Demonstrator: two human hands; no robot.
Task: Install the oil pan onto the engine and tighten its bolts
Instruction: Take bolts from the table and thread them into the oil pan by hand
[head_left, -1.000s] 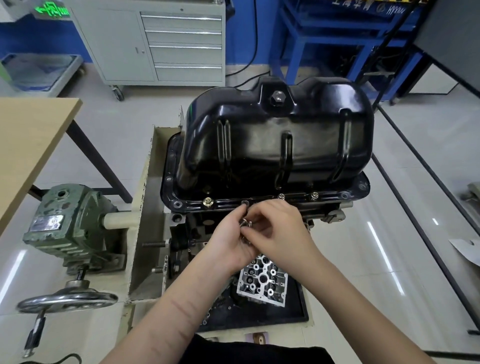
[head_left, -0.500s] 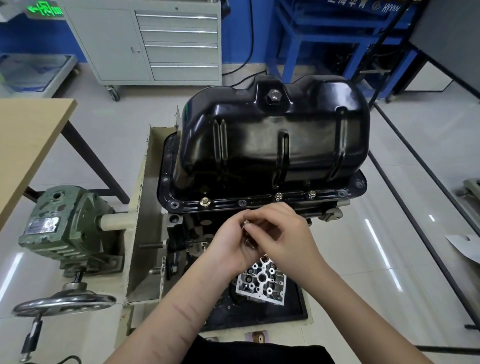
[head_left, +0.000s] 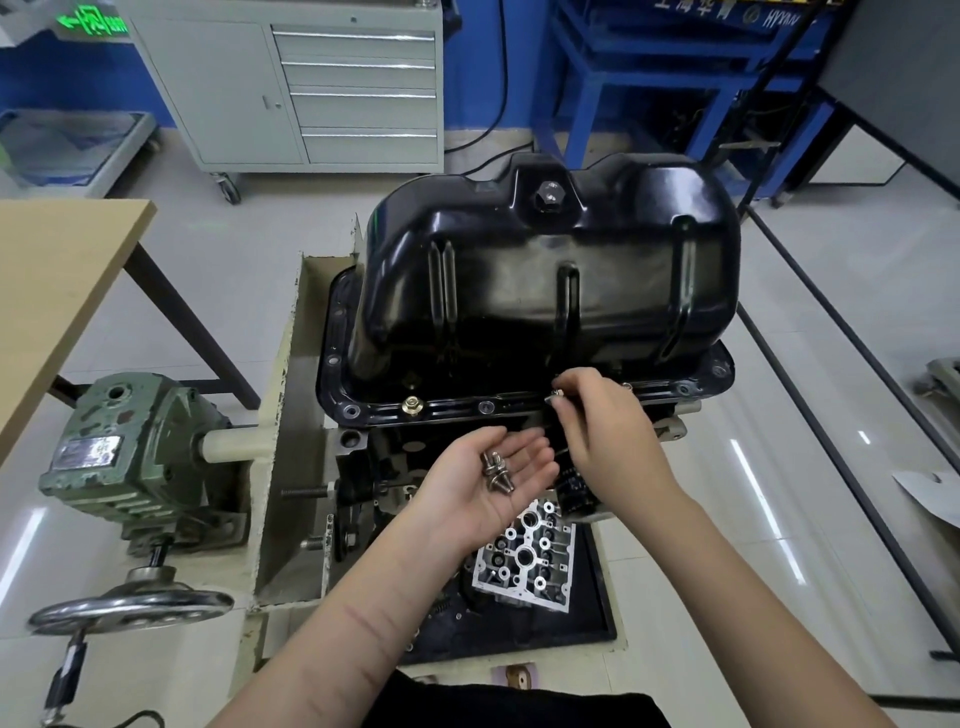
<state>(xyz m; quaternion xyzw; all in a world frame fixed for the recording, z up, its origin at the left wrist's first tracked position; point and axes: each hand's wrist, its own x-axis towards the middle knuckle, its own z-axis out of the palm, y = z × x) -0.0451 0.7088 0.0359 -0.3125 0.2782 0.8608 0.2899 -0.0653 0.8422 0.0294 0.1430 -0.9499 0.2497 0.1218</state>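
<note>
A glossy black oil pan (head_left: 545, 280) sits upside up on the engine block (head_left: 395, 467), its flange along the near edge. One brass-coloured bolt (head_left: 411, 404) stands in the flange at the left, and an empty flange hole (head_left: 486, 406) lies beside it. My left hand (head_left: 488, 488) lies palm up below the flange, with a few loose silver bolts (head_left: 496, 470) resting on it. My right hand (head_left: 597, 431) pinches a single bolt (head_left: 556, 395) at the flange near its middle. The hole under that bolt is hidden by my fingers.
A green gearbox (head_left: 124, 447) with a handwheel (head_left: 130, 605) stands left of the engine stand. A wooden table (head_left: 52, 291) is at far left. A grey drawer cabinet (head_left: 311, 88) and a blue rack (head_left: 649, 88) stand behind. A cylinder head (head_left: 524, 561) lies below on a black tray (head_left: 602, 613).
My hands were together below the flange. Now they have parted: the left opened palm up with the bolts, and the right rose to the flange with one bolt.
</note>
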